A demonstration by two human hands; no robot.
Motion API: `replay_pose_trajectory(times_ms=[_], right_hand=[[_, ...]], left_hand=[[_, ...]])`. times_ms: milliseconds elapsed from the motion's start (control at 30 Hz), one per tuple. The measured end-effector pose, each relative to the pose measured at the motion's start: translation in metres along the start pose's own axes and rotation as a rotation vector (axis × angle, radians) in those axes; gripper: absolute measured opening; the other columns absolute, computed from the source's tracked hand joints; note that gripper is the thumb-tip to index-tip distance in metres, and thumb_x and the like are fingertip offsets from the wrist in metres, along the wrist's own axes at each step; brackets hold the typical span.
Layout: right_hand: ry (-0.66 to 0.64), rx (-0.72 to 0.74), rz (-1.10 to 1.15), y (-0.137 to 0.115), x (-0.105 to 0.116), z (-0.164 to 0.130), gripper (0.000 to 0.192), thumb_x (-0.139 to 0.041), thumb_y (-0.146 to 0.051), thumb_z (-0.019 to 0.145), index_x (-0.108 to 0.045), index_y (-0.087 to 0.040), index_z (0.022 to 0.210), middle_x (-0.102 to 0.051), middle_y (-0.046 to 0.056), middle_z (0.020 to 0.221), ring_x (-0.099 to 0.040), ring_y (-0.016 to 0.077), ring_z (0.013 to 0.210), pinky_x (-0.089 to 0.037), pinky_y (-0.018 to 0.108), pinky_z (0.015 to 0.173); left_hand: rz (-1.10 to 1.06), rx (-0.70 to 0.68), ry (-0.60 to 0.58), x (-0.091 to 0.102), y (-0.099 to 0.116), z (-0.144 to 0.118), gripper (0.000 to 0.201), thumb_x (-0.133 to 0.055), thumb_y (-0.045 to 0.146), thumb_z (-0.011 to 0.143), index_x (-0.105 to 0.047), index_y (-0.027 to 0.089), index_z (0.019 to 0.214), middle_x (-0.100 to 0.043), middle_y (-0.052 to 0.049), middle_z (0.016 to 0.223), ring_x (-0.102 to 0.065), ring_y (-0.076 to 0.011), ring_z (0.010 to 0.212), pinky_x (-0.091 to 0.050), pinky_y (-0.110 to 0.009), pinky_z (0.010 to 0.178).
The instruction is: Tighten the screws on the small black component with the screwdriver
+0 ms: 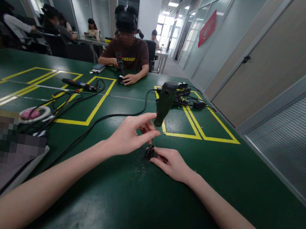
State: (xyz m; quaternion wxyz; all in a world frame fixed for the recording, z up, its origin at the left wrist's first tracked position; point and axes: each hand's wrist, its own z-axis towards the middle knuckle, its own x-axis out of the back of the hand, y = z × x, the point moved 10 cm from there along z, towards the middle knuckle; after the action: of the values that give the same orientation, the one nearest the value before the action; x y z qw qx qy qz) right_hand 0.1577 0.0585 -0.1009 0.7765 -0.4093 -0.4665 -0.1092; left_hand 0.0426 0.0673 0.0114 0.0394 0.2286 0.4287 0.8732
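A dark green electric screwdriver point(165, 101) stands upright on the green table point(132, 205), its tip down on a small black part point(149, 154). My left hand point(128, 136) pinches the tool's lower end with thumb and fingers. My right hand point(170, 163) rests on the table and holds the small black part steady from the right. A black cable point(105, 116) runs from the tool's top down to the left across the table.
Yellow marked boxes point(197, 131) cover the table. A second screwdriver point(78, 84), tangled cables and a pink-and-white round thing point(32, 114) lie at left. Black adapters point(193, 102) sit far right. A person in a brown shirt point(128, 53) sits opposite holding a tool.
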Motion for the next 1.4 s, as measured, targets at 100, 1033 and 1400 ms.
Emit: replay_pose_trajectory(times_ms=[100,1033,1400], right_hand=[[0.003,0.002,-0.002,0.0,0.0,0.0,0.031,-0.055,-0.043,0.104,-0.068,-0.018,0.09,-0.06,-0.001,0.066,-0.052,0.0147,0.058,-0.035,0.025,0.059],[-0.011,-0.008,-0.007,-0.001,0.001,0.0,0.029,-0.056,-0.041,0.103,-0.07,-0.016,0.097,-0.059,-0.002,0.066,-0.051,0.0146,0.057,-0.035,0.025,0.06],[-0.004,-0.004,-0.015,-0.001,0.0,0.0,0.028,-0.057,-0.041,0.103,-0.069,-0.018,0.095,-0.06,-0.001,0.066,-0.053,0.0148,0.057,-0.035,0.025,0.059]], left_hand=[[0.029,-0.021,0.011,0.002,0.003,0.0,0.028,-0.071,0.023,0.091,-0.065,0.013,0.117,-0.072,-0.001,0.081,-0.069,-0.0113,0.065,-0.058,-0.022,0.063],[0.064,-0.015,0.031,0.005,0.003,0.001,0.034,-0.074,0.024,0.089,-0.069,0.013,0.121,-0.08,-0.003,0.083,-0.075,-0.015,0.072,-0.063,-0.026,0.073],[0.076,-0.016,0.066,0.007,0.004,-0.001,0.033,-0.077,0.027,0.087,-0.064,0.017,0.116,-0.077,-0.001,0.08,-0.073,-0.0147,0.07,-0.06,-0.025,0.069]])
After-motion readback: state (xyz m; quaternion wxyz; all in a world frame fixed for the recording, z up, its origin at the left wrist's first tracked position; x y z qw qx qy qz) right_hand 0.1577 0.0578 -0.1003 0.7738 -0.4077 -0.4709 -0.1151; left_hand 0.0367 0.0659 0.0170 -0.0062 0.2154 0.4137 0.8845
